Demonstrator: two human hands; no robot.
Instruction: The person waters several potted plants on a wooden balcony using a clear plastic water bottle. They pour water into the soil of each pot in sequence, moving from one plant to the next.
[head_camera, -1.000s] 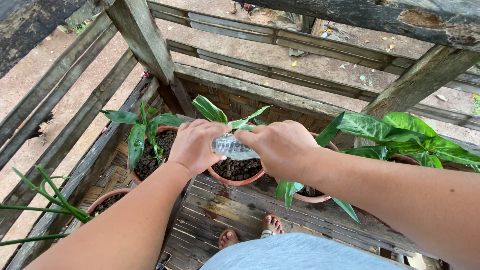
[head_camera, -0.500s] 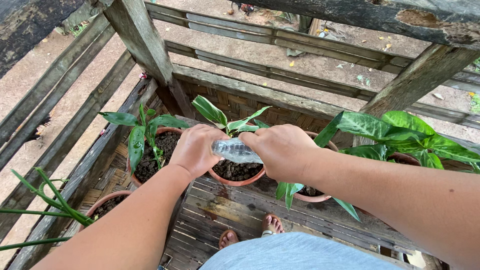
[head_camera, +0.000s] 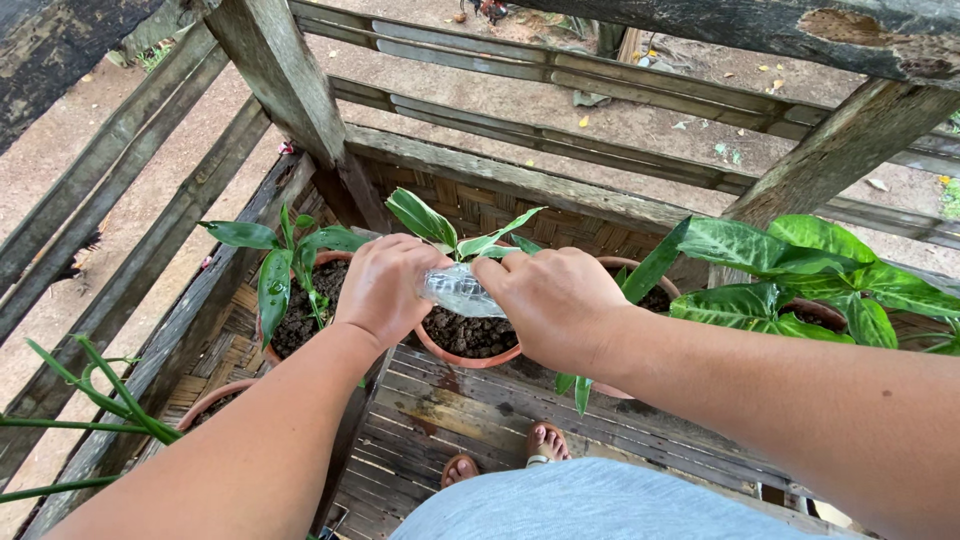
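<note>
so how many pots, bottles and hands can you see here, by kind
terracotta pots: 5 ()
clear plastic bottle: 1
left hand and right hand, both on the bottle: 2
total: 8

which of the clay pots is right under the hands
The middle clay pot, with dark soil and a striped-leaf plant. Both the left hand and right hand hold a clear plastic bottle above it; the other pots sit off to either side.
</note>
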